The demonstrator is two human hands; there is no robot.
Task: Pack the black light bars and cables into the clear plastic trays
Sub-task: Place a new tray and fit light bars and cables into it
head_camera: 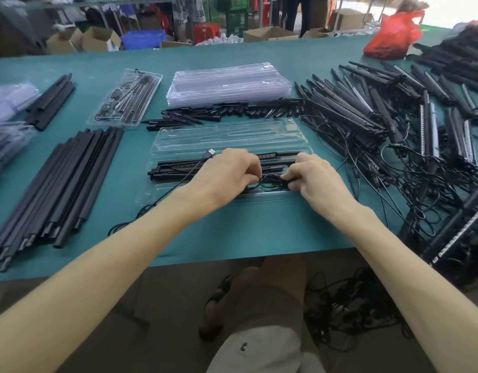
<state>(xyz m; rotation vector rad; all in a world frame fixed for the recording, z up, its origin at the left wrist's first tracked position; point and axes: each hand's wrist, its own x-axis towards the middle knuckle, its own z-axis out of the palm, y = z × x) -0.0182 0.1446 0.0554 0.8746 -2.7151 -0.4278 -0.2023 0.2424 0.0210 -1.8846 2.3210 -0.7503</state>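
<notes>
Both hands, left hand and right hand, pinch a coiled cable over the open clear tray; light bars lie inside, under the knuckles.

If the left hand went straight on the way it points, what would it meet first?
The left hand would probably meet the black light bars in the clear tray; depth unclear.

Left hand and right hand curled, nearly touching, arms outstretched.

Tray: clear plastic, glossy, smooth.
Light bars: black, matt, plastic-looking.
Cable: thin black, smooth coating.
USB plug: shiny metal.
Table cover: teal, matt cloth.
Bag: red, glossy plastic.
</notes>
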